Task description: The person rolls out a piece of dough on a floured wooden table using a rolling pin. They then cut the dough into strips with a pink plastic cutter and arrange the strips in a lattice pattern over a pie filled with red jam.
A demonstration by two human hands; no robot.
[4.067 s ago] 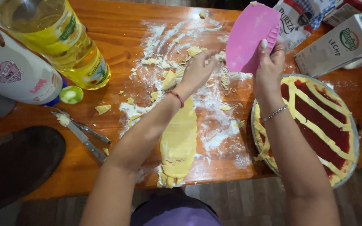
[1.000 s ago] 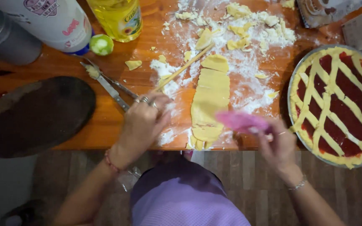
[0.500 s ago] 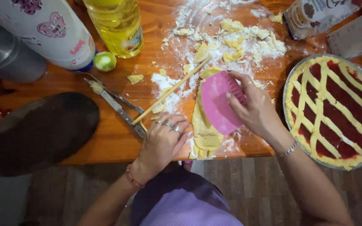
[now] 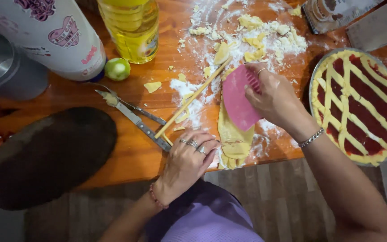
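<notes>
A long strip of rolled yellow dough lies on the floured wooden table, hanging over the near edge. My right hand grips a pink plastic scraper and presses it onto the strip. My left hand, with rings on its fingers, rests at the table's edge beside the dough, holding the near end of a thin wooden stick that lies diagonally along the strip.
A lattice tart with red jam sits at right. A knife, a bottle of oil, a green cap, a white patterned container, dough scraps and a dark oval board surround the work.
My right hand brought the pink scraper from below the table's edge up onto the dough strip. My left hand slid along the stick to its near end.
</notes>
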